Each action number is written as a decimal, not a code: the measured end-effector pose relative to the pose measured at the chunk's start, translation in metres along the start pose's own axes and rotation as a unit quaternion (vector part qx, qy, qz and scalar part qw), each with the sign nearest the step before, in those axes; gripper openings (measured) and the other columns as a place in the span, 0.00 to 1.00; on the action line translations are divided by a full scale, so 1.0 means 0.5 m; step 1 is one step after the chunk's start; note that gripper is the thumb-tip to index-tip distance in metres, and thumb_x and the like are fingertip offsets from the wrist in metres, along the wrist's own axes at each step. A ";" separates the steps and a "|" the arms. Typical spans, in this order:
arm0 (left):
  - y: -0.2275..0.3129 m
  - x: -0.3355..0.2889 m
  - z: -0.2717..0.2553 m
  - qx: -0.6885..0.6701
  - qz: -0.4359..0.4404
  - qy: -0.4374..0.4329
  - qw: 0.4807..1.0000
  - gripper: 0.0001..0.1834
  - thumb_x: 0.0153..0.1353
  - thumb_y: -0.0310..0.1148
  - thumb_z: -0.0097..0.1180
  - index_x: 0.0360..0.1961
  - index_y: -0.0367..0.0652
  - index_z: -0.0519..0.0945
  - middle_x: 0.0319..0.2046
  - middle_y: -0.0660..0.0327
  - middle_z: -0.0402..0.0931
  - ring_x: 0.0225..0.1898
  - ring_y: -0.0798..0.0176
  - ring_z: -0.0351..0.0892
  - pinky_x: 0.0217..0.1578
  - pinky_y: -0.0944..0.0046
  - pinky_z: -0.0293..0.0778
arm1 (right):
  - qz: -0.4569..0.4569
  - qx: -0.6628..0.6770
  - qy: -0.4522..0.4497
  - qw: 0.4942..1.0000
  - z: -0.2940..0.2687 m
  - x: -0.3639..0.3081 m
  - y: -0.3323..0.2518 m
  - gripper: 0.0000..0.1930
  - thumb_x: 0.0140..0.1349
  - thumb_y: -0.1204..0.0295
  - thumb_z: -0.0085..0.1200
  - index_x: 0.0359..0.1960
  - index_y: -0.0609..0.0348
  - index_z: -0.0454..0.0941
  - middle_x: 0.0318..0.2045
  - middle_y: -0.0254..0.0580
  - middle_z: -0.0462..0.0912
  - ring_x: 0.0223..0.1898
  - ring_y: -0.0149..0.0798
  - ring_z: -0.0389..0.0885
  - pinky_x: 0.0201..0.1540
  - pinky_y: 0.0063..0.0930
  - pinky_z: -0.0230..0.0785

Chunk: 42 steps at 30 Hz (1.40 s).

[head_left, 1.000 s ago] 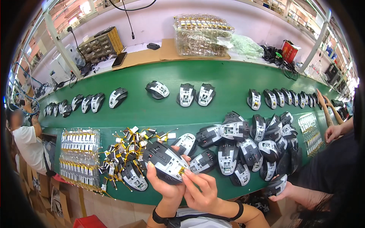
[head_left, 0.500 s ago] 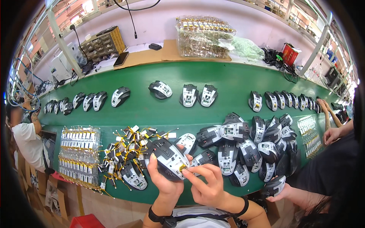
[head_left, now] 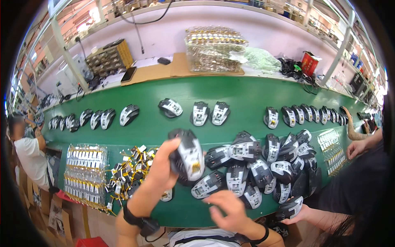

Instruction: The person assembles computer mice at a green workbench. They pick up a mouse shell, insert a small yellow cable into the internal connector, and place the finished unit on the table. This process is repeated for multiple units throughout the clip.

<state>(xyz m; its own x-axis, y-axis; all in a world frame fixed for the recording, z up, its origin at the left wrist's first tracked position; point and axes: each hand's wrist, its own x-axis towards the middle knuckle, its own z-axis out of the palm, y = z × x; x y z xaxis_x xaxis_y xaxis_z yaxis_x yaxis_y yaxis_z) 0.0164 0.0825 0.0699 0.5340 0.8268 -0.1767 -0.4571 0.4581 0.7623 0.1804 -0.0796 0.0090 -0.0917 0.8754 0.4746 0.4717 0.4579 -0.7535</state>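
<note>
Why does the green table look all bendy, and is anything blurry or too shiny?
In the head view, the wide fisheye lens bows the green table and leaves the corners black; in the head view, the mouse in the left hand looks a bit soft; in the head view, white glare catches the clear tray at the right.

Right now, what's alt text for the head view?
A person's left grip holds a black-and-white plastic computer mouse above a green workbench; the right grip is open, empty. Similar mice lie heaped to the right, small yellow-wired parts to the left.
</note>
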 end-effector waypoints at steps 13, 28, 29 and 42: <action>-0.228 0.562 0.066 0.750 0.242 0.056 0.613 0.21 0.57 0.42 0.61 0.43 0.34 0.79 0.42 0.48 0.75 0.42 0.46 0.75 0.42 0.49 0.73 | -0.057 0.163 -0.057 0.983 0.039 -0.023 0.013 0.06 0.47 0.75 0.55 0.28 0.59 0.78 0.29 0.44 0.79 0.36 0.51 0.75 0.42 0.42 0.68; -0.158 0.530 0.059 0.891 0.098 0.065 0.438 0.47 0.48 0.61 0.63 0.56 0.30 0.68 0.53 0.43 0.73 0.58 0.43 0.70 0.64 0.41 0.56 | -0.004 0.139 -0.157 0.978 0.111 -0.059 0.087 0.06 0.57 0.74 0.54 0.36 0.61 0.77 0.36 0.44 0.79 0.42 0.48 0.77 0.46 0.39 0.70; -0.154 0.525 0.060 0.886 0.132 0.058 0.441 0.46 0.47 0.60 0.65 0.54 0.31 0.68 0.50 0.44 0.75 0.55 0.43 0.74 0.61 0.43 0.61 | -0.002 0.141 -0.165 0.976 0.112 -0.059 0.085 0.06 0.58 0.74 0.54 0.37 0.61 0.78 0.36 0.44 0.80 0.42 0.47 0.77 0.46 0.38 0.71; 0.198 0.006 -0.022 0.134 0.170 0.025 0.976 0.33 0.64 0.52 0.49 0.59 0.33 0.68 0.35 0.58 0.73 0.34 0.63 0.73 0.36 0.62 0.72 | -0.047 -0.020 -0.302 0.952 0.034 0.025 0.011 0.06 0.60 0.68 0.55 0.37 0.54 0.80 0.35 0.38 0.82 0.37 0.44 0.81 0.41 0.35 0.73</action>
<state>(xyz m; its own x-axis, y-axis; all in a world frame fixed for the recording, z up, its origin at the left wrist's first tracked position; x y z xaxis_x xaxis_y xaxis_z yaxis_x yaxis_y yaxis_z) -0.0348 0.1340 0.1380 0.3463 0.9338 0.0898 -0.3955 0.0585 0.9166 0.1668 -0.0638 0.0031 -0.6174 0.7656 0.1808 0.4687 0.5425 -0.6971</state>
